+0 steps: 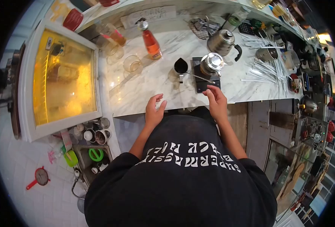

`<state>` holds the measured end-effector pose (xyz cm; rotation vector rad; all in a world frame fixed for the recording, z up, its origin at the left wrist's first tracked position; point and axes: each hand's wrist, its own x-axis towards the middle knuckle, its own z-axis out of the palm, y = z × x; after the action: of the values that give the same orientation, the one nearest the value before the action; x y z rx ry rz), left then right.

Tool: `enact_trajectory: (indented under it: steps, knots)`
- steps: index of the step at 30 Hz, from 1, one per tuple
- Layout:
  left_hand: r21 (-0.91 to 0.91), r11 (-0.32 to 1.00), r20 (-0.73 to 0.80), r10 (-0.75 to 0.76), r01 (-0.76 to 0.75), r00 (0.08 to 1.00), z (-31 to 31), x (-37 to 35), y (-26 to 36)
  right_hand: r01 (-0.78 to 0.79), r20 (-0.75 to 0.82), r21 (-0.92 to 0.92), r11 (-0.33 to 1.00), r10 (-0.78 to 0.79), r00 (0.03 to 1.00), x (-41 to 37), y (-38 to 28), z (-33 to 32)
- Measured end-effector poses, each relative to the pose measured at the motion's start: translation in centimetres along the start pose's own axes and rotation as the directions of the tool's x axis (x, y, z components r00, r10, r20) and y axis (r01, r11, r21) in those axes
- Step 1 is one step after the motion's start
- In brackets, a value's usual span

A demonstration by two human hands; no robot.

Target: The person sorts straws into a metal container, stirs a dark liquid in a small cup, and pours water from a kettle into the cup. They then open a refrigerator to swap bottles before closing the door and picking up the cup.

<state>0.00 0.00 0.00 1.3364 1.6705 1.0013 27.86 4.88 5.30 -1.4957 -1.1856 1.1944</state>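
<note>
At the counter's front edge, my left hand (155,109) is empty, its fingers slightly curled and apart from the thumb. My right hand (216,102) is raised near the black scale (200,85), fingers bent and apart, holding nothing. A metal pitcher (180,66) with dark contents stands between and beyond the hands. A long thin spoon (201,78) reaches from the pitcher toward the scale. On the scale sits a glass server with a metal top (212,62). Clear glasses (132,65) and a red bottle (151,42) stand further left.
A steel gooseneck kettle (221,42) and checked cloth (203,28) are at the back. White straws (269,73) lie scattered on the right of the marble counter (133,100). A framed yellow glass door (65,77) stands left, above a sink (85,160).
</note>
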Motion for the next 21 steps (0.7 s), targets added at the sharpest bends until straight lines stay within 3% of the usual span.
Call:
enact_trajectory:
  steps: [2, 9, 14, 17, 21]
  knots:
    - [-0.040, 0.999, 0.079, -0.006, 0.009, 0.997, 0.3, -0.5, 0.0, -0.049, -0.057, 0.026, 0.998, 0.050, 0.997, -1.3, 1.2, -1.4]
    - [0.036, 0.999, 0.118, 0.013, -0.017, 0.993, 5.5, 0.3, 4.6, -0.138, -0.187, -0.048, 0.989, 0.127, 0.974, 1.4, 4.4, -12.1]
    - [0.088, 0.996, 0.118, 0.004, -0.014, 0.993, 12.0, 0.2, 7.1, -0.045, -0.311, -0.176, 0.983, -0.013, 0.950, 7.6, 6.2, -23.9]
    - [0.071, 0.992, 0.069, -0.105, 0.101, 0.992, 17.0, -0.1, 9.9, -0.043, -0.348, -0.234, 0.971, -0.042, 0.936, 12.0, 4.0, -30.8]
    - [0.007, 0.978, -0.028, -0.207, 0.207, 0.978, 24.8, -0.6, 12.4, 0.220, -0.273, -0.421, 0.880, -0.354, 0.894, 19.8, 2.9, -39.0]
